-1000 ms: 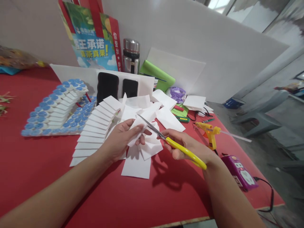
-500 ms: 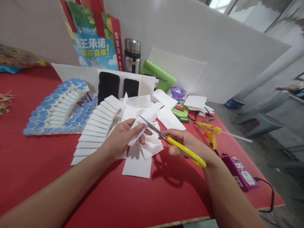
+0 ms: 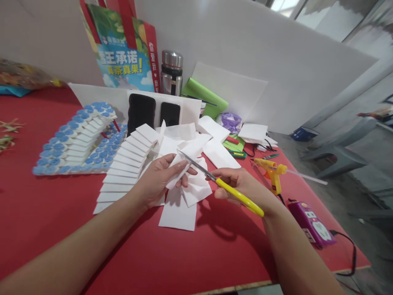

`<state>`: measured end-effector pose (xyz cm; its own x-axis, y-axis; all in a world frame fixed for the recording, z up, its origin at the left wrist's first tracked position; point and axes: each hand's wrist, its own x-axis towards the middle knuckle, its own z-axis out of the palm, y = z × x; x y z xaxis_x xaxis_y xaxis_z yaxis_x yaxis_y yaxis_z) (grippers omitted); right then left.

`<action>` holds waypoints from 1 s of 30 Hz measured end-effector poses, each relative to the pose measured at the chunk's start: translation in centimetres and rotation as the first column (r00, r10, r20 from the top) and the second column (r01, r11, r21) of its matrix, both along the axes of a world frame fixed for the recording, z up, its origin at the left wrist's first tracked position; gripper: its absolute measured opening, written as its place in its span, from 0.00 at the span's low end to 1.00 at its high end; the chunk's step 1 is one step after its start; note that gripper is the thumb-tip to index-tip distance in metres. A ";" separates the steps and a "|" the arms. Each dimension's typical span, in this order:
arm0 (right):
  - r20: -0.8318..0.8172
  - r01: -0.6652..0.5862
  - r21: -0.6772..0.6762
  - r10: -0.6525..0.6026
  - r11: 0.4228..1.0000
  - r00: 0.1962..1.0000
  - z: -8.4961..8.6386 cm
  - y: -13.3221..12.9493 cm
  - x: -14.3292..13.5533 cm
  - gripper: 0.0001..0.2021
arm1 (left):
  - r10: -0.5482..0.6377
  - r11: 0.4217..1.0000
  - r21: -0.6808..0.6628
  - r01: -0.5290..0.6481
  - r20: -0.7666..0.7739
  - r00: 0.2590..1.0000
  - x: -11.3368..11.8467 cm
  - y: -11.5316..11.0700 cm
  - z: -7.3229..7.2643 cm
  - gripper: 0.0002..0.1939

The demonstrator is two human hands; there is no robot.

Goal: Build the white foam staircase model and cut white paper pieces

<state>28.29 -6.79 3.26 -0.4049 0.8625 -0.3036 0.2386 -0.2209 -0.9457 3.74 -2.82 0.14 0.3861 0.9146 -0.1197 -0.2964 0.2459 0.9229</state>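
My left hand (image 3: 164, 176) pinches a folded piece of white paper (image 3: 176, 177) between thumb and fingers. In my right hand (image 3: 238, 184) is a pair of scissors (image 3: 239, 196) with yellow handles. Their metal blades lie across the held paper, close to my left fingertips, and look nearly closed. Below and behind the hands, loose white sheets (image 3: 178, 215) overlap on the red table. A curved white model staircase (image 3: 121, 176) stands just left of my left hand.
Farther left is a second staircase with blue round pieces (image 3: 58, 145). Two phones (image 3: 141, 112) lean on a white board behind. To the right lie a yellow glue gun (image 3: 272, 170), a green cutter (image 3: 238, 154) and a purple power box (image 3: 311, 223) with a cord.
The scissor handles have drawn slightly closer together in my right hand. The view has shifted a little; my left hand keeps its hold on the paper.
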 end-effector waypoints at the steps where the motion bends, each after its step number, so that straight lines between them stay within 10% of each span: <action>1: -0.001 -0.001 -0.003 0.001 1.000 1.000 0.1 0.0 -0.1 0.19 | -0.003 1.000 -0.001 0.003 0.001 1.000 0.0 0.0 0.0 0.16; 30: 0.071 0.009 0.077 -0.015 0.997 0.997 -0.4 0.2 -0.2 0.16 | -0.019 1.000 0.013 0.019 0.005 1.000 -0.5 0.1 0.1 0.14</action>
<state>28.14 -6.54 2.87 -0.3741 0.8890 -0.2641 0.3043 -0.1513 -0.9405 3.27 -2.77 0.22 0.4041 0.9086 -0.1061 -0.2970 0.2400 0.9242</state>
